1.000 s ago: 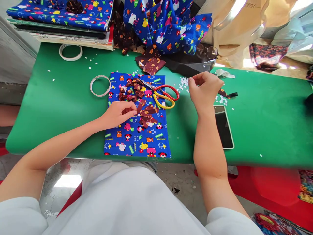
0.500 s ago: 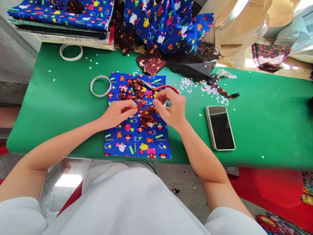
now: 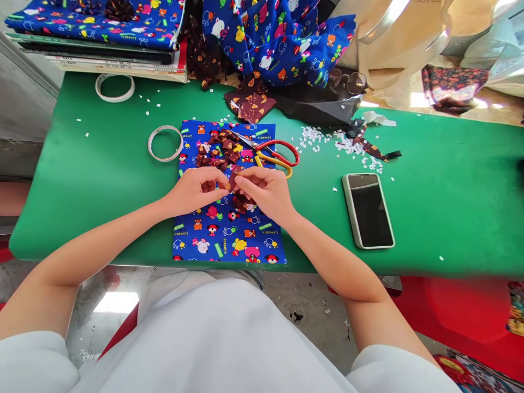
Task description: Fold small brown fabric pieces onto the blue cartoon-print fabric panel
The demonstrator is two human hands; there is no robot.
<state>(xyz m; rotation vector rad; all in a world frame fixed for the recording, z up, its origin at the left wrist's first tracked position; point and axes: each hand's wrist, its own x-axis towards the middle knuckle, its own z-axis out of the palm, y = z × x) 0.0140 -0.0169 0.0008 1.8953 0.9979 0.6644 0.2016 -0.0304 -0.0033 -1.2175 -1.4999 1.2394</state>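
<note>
Between both hands is a small brown fabric piece (image 3: 233, 178) with an orange pattern. My left hand (image 3: 198, 190) pinches its left side with thumb and forefinger. From the right, my right hand (image 3: 268, 195) has its fingertips closed at the other side of the piece. Under them lies a blue cartoon-print cloth (image 3: 229, 243). More brown fabric scraps (image 3: 223, 150) are spread on the cloth above the hands, and other scraps (image 3: 243, 204) lie partly hidden below my right hand. Scissors (image 3: 268, 153) with red and yellow handles rest just beyond my right hand.
Two tape rolls (image 3: 165, 143) lie to the left on the green table (image 3: 102, 180). At right is a phone (image 3: 368, 212), with white paper bits (image 3: 347, 144) behind it. Stacked books (image 3: 123, 64), crumpled blue fabric (image 3: 278, 49) and glasses (image 3: 355, 83) stand along the back.
My right hand has moved left and down from beside the scissors handles to the brown fabric piece at my left hand. The scissors handles now show fully.
</note>
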